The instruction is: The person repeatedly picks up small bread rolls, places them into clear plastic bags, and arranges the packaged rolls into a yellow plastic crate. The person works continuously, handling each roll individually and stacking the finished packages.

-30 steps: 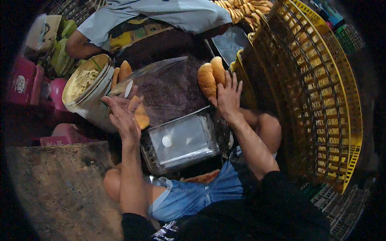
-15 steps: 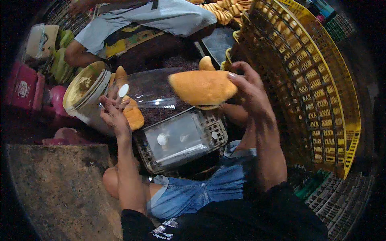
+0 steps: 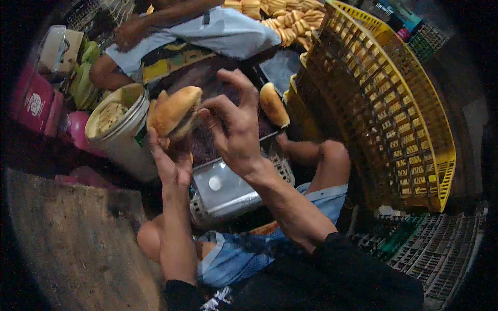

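Note:
A split, golden bread roll [image 3: 176,113] rests in my left hand [image 3: 174,165], tilted, with its dark cut side facing right. The fingers of that hand are wrapped around it from below and the left. My right hand [image 3: 239,127] is raised just right of the roll, fingers bent and spread apart, with the fingertips close to the cut edge. Nothing shows between them; whether they touch the roll, I cannot tell. Below the hands, a white disc [image 3: 214,182] lies on a clear plastic sheet [image 3: 228,191] over a crate. Another roll [image 3: 274,105] leans at the right.
Left stands a white bucket [image 3: 124,122] of pale yellow spread, beside pink containers [image 3: 36,106]. A tall yellow crate [image 3: 384,111] rises on the right. Many rolls [image 3: 290,20] lie at the back, near a seated person [image 3: 223,33]. A brown board [image 3: 78,243] lies lower left.
My right hand has moved left and no longer holds a roll. My left hand now lifts a roll higher. The white disc seen at my left fingers is out of sight.

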Action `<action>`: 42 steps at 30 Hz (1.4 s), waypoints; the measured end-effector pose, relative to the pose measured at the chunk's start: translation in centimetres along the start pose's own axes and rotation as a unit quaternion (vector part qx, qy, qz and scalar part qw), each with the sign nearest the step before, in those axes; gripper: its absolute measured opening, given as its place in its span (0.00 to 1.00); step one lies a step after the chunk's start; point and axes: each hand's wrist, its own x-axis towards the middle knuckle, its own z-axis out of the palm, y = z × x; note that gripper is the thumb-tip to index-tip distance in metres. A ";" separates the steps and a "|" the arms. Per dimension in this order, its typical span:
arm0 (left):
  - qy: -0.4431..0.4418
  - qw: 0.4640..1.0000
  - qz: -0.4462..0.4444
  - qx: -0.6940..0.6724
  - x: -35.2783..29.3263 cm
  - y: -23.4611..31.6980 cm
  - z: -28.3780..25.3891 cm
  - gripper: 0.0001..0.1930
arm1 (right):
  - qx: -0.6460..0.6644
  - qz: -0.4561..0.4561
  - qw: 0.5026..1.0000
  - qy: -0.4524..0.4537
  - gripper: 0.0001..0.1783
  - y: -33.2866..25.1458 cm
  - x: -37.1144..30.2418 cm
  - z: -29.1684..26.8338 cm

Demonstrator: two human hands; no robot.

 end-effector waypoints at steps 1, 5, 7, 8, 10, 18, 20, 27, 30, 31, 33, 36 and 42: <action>-0.014 1.000 0.000 -0.021 0.0 -0.1 -0.3 0.32 | -0.032 -0.025 0.999 0.029 0.22 -0.4 -0.1 0.6; 0.059 0.986 0.032 0.151 0.1 -1.4 0.6 0.31 | -0.255 -0.159 0.939 -0.169 0.35 0.2 1.4 1.2; 0.021 0.958 0.183 0.219 0.4 -2.3 1.8 0.32 | -0.292 -0.044 0.924 -0.242 0.32 1.3 4.2 0.4; 0.002 0.932 0.267 0.244 0.8 -2.8 2.3 0.32 | -0.240 0.062 0.922 -0.296 0.33 2.3 6.8 -0.4; 0.004 0.826 0.345 0.447 1.4 -4.0 2.7 0.32 | -0.238 0.093 0.924 -0.283 0.29 4.5 12.7 -3.7; -0.395 0.350 -0.237 0.815 -3.5 -14.1 -6.3 0.36 | -0.629 0.311 0.695 -0.156 0.21 13.5 26.7 -32.7; -0.371 0.400 -0.186 0.817 -4.0 -15.0 -8.1 0.34 | -0.588 0.163 0.743 -0.276 0.38 21.1 24.7 -37.9; -0.366 0.531 -0.386 0.660 -2.0 -9.8 -3.1 0.25 | -0.339 0.241 0.885 -0.209 0.25 33.4 25.4 -41.9; -0.338 0.684 -0.276 0.585 -2.4 -8.7 0.4 0.21 | -0.394 0.124 0.871 -0.267 0.20 23.0 25.7 -31.6; -0.317 0.727 -0.219 0.569 -2.6 -8.3 1.1 0.20 | -0.369 0.094 0.863 -0.331 0.20 19.7 24.3 -26.1; -0.223 0.797 -0.045 0.560 -2.7 -7.6 1.7 0.18 | -0.225 -0.034 0.856 -0.464 0.21 12.9 19.3 -14.3; -0.150 0.673 0.288 0.665 -2.0 -5.5 1.0 0.17 | 0.087 -0.269 0.792 -0.540 0.18 7.6 10.5 -2.5; -0.089 0.975 -0.020 0.202 -1.6 -1.7 -1.1 0.35 | 0.299 0.162 0.922 -0.183 0.08 1.5 1.4 -1.9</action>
